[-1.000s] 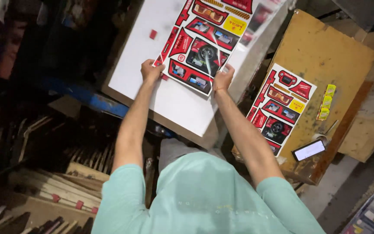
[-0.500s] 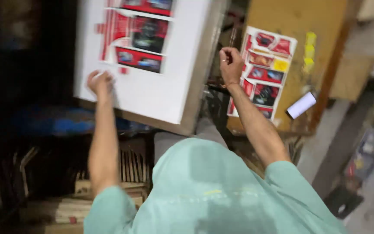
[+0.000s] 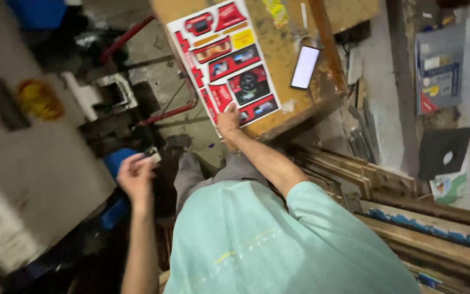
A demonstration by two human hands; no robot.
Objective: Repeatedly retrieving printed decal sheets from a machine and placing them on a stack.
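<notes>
**Inspector:** Since the earlier frame the view had swung right; the white board that filled the upper left then sat blurred along the left edge, and the brown wooden table had come to the upper centre. What of the right hand?

**Assistant:** Right hand had shifted down to the near edge of the printed sheet, a red and white die-cut carton blank lying flat on the table. Fingers rested on the sheet's lower edge. Whether they pinched it or merely pressed on it could not be told.

**Inspector:** And the left?

**Assistant:** Left hand had come off the white board and hung free at centre left, fingers curled loosely. A small pale item may have sat at the fingertips, but blur prevented confirmation. The two hands were well apart.

**Inspector:** Surroundings?

**Assistant:** A phone with a lit screen lay on the table just right of the sheet, not touching it. A yellow label was stuck near the table's top edge. Stacked wooden boards lay at lower right. A blue object sat beside the left hand. The person wore a pale green shirt
</notes>
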